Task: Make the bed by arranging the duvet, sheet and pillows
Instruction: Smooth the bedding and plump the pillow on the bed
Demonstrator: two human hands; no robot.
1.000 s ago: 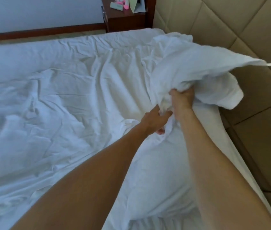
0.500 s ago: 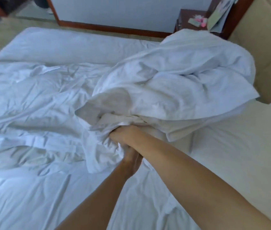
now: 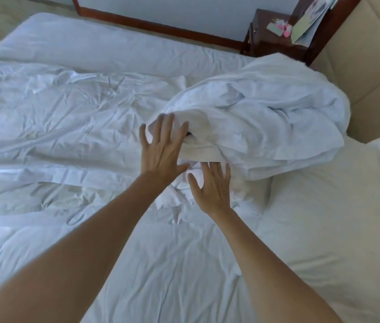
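Neither grip is closed: we see the left hand (image 3: 161, 150) and the right hand (image 3: 212, 190) both flat with fingers spread, palms down, grasping nothing. Fingertips of the left hand rest against the near edge of a bunched white bundle of bedding (image 3: 261, 127), which we take to be the duvet; the right hand sits just beside it, over a crumpled fold at the bundle's lower edge, and we cannot tell whether it presses the cloth or hovers above it. Both bare forearms enter from the bottom of the view. The bundle lies heaped toward the head of the bed, near the padded headboard (image 3: 370, 54). A white pillow (image 3: 328, 217) lies flat to the right of the hands, its upper corner touching the bundle. The wrinkled sheet (image 3: 56, 124) covers the mattress to the left and below. A second long white cushion or pillow (image 3: 105, 45) runs along the far edge of the bed. A dark wooden nightstand (image 3: 266, 40) stands beyond the bundle, carrying small pink and green items (image 3: 279, 29) and papers (image 3: 310, 22).
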